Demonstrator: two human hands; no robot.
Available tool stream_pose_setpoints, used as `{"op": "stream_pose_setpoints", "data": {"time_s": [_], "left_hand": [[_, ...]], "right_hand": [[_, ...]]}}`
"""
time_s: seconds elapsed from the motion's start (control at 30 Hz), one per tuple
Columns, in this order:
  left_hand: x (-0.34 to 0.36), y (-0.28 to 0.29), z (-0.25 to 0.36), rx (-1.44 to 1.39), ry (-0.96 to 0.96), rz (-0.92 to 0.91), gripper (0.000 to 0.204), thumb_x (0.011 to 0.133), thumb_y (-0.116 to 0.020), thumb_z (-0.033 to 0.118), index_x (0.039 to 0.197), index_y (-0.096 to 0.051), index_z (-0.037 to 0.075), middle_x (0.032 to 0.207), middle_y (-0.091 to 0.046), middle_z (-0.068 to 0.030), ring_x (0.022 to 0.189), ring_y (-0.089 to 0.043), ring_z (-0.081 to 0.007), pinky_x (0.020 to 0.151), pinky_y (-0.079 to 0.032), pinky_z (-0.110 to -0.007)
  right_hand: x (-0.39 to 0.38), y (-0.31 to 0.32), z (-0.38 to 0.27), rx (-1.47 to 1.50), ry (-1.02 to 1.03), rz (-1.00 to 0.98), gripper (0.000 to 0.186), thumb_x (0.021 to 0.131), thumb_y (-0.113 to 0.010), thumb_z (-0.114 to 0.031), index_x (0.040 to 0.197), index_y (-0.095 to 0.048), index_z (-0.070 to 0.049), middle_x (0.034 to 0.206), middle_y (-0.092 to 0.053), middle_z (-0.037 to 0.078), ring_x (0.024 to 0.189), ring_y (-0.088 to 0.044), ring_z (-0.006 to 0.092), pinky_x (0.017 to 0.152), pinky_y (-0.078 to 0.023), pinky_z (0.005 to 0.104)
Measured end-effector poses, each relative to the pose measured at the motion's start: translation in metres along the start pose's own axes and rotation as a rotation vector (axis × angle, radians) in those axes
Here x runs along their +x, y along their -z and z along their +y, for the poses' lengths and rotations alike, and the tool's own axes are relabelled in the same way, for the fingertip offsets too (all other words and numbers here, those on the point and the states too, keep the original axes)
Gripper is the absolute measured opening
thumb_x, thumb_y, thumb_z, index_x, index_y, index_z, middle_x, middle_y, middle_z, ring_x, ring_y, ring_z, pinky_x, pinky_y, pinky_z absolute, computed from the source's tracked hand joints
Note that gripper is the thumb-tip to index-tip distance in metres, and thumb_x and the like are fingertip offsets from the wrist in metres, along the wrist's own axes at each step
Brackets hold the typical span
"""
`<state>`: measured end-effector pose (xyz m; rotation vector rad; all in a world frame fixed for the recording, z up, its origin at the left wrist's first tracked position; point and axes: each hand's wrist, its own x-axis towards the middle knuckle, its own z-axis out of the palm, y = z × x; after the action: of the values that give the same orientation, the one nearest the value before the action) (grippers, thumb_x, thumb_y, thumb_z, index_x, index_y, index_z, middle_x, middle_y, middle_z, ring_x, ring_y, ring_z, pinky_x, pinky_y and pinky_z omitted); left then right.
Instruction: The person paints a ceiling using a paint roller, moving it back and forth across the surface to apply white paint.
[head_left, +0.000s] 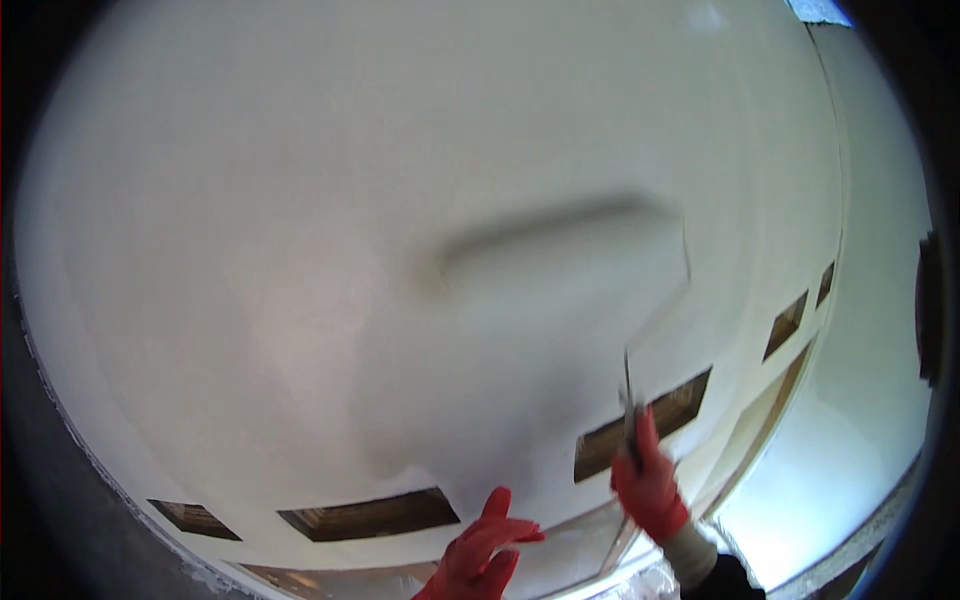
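Observation:
A wide white paint roller, blurred by motion, lies against or close to a large off-white wall surface. A thin wire frame runs from the roller's right end down to its dark handle. My right hand, in a red glove, is wrapped round that handle. Low in the middle, my left hand, also red-gloved, holds nothing. Its fingers are apart, close to the surface and below the roller.
Several rectangular openings break the surface, among them a wide recess left of my left hand and another recess behind the handle. A paler wall meets it at the right. A grey strip borders the lower left edge.

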<state>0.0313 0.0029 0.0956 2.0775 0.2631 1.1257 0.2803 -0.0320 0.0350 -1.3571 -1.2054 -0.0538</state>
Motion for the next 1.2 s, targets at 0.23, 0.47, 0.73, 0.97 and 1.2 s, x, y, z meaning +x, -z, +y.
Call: {"op": "stream_pose_setpoints", "data": {"time_s": [0.23,0.47,0.73,0.97,1.2], "left_hand": [[-0.016,0.028,0.012,0.007,-0.026,-0.065,0.02,0.092,-0.044,0.003,0.106,-0.058,0.0,0.098,-0.064,-0.0143,0.098,-0.061,-0.0288,0.111,-0.026,-0.048],[-0.057,0.08,0.0,0.055,0.13,-0.052,0.022,0.097,-0.043,0.013,0.104,-0.059,0.0,0.097,-0.065,-0.0121,0.104,-0.059,-0.0272,0.112,-0.026,-0.048],[-0.071,0.114,-0.008,0.034,0.14,-0.12,0.026,0.099,-0.042,0.019,0.103,-0.059,-0.001,0.095,-0.066,-0.0127,0.1,-0.061,-0.0241,0.114,-0.025,-0.049],[-0.079,0.127,-0.019,0.032,0.077,-0.168,0.028,0.1,-0.039,0.018,0.098,-0.06,-0.002,0.093,-0.065,-0.0141,0.092,-0.062,-0.0246,0.114,-0.023,-0.05],[-0.1,0.125,-0.04,-0.042,0.175,-0.164,0.026,0.1,-0.04,0.016,0.103,-0.058,-0.002,0.094,-0.065,-0.0143,0.091,-0.063,-0.024,0.114,-0.024,-0.048]], "right_hand": [[0.107,-0.03,-0.069,0.21,0.203,0.195,0.064,0.085,-0.049,0.003,0.145,-0.028,-0.005,0.081,-0.064,0.019,0.061,-0.061,0.0235,0.061,-0.05,0.031],[-0.186,-0.105,0.071,-0.1,-0.117,0.013,0.07,0.083,-0.061,-0.006,0.144,-0.026,-0.001,0.106,-0.06,0.031,0.085,-0.065,0.0413,0.07,-0.052,0.0402],[-0.183,-0.109,0.045,-0.058,-0.25,0.065,0.067,0.086,-0.058,-0.007,0.144,-0.025,0.0,0.119,-0.056,0.03,0.104,-0.061,0.0377,0.085,-0.049,0.0383],[-0.044,-0.107,-0.011,-0.017,-0.045,0.313,0.066,0.086,-0.054,-0.001,0.146,-0.027,-0.008,0.088,-0.066,0.021,0.067,-0.067,0.0282,0.06,-0.052,0.0352],[-0.295,-0.157,0.069,-0.095,-0.624,-0.043,0.068,0.085,-0.062,-0.012,0.144,-0.028,-0.008,0.102,-0.063,0.027,0.094,-0.064,0.0403,0.074,-0.052,0.0422]]}}
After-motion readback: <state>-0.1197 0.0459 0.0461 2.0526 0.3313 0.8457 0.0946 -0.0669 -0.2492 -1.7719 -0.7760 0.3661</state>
